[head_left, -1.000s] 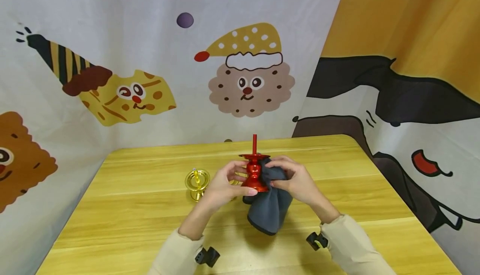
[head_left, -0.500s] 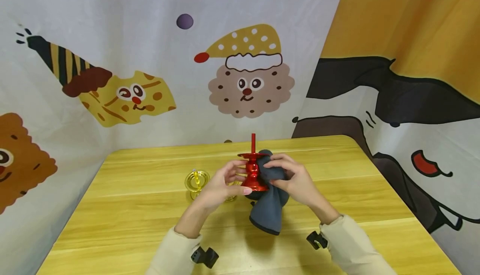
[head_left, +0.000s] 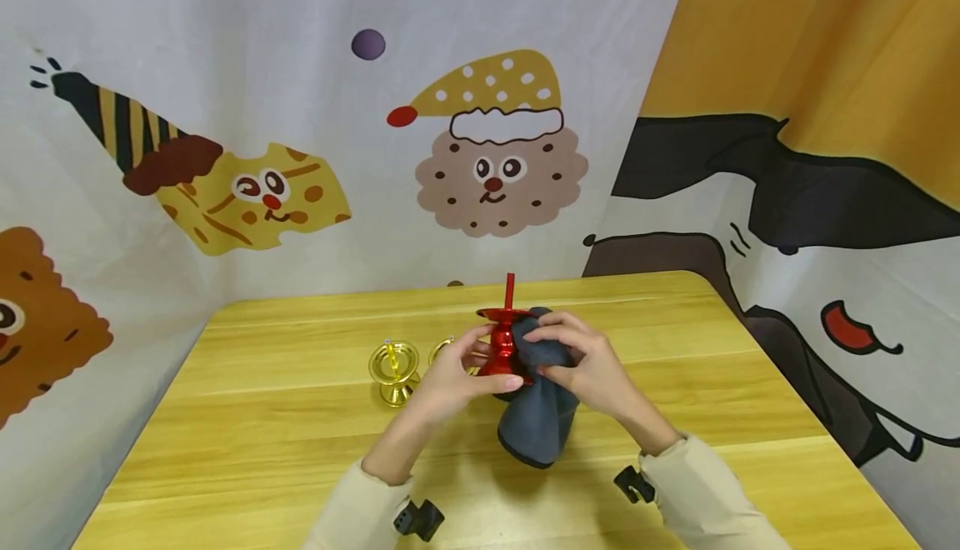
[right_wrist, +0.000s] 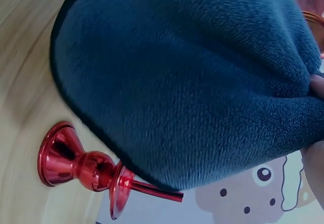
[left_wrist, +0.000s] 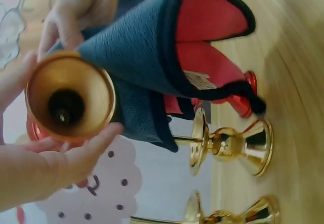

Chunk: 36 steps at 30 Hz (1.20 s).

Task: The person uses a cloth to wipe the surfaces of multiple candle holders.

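My left hand (head_left: 450,379) grips a red metal candlestick (head_left: 501,343) by its base, thumb in front and fingers behind, spike pointing up and tilted a little. In the left wrist view the candlestick's hollow, golden-lined base (left_wrist: 96,100) faces the camera. A blue-grey cloth (head_left: 542,427) with a dark border is pinched in my right hand (head_left: 588,358), which presses it against the right side of the candlestick's stem. Most of the cloth hangs down in folds; its pink-red underside (left_wrist: 207,11) shows in the left wrist view.
Two gold candlesticks stand on the wooden table, one (head_left: 395,375) left of my left hand and one (head_left: 441,350) partly behind it. Another red candlestick (right_wrist: 93,169) stands behind the cloth. A cartoon-printed curtain (head_left: 300,75) hangs beyond the table.
The cloth shifts along the candlestick's right side and now covers more of its stem. The candlestick has tilted slightly, its spike leaning right, while the left hand moved a little to the right.
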Each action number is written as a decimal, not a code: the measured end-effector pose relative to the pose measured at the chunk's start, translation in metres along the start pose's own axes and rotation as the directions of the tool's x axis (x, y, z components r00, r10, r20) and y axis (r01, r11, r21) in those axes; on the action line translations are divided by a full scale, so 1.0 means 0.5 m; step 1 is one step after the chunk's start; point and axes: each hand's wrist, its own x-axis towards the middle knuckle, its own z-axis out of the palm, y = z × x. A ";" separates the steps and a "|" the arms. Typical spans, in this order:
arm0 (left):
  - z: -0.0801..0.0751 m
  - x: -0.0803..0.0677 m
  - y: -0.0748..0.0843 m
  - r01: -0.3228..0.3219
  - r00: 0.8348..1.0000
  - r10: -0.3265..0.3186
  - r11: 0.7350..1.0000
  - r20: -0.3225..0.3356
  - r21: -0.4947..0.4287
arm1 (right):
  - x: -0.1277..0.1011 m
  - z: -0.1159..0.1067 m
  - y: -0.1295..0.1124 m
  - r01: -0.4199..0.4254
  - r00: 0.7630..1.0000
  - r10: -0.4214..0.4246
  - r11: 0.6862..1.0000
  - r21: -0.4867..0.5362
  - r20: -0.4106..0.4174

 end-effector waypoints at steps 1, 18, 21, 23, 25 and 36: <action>-0.004 0.001 -0.001 -0.003 1.000 0.005 0.997 0.026 -0.071 | 0.000 -0.001 0.000 -0.014 1.000 0.014 1.000 0.018 -0.001; 0.007 -0.003 -0.005 0.011 0.998 -0.004 0.993 -0.055 0.115 | 0.001 0.007 -0.014 0.021 1.000 -0.021 0.999 -0.034 0.011; -0.001 -0.006 -0.002 -0.014 0.999 0.014 1.000 -0.036 0.001 | 0.003 0.005 -0.016 0.006 1.000 -0.007 1.000 0.003 0.008; -0.010 -0.008 0.001 -0.027 0.999 0.029 0.992 0.017 -0.126 | 0.004 0.002 -0.015 -0.010 1.000 0.010 0.999 0.036 0.002; -0.019 -0.010 0.003 -0.035 0.995 0.058 0.968 0.086 -0.248 | 0.004 -0.003 -0.012 -0.026 1.000 0.027 0.998 0.057 -0.005; -0.009 -0.011 0.013 -0.048 0.999 0.049 0.997 0.024 -0.058 | 0.008 0.004 -0.020 -0.002 1.000 0.001 1.000 -0.023 -0.018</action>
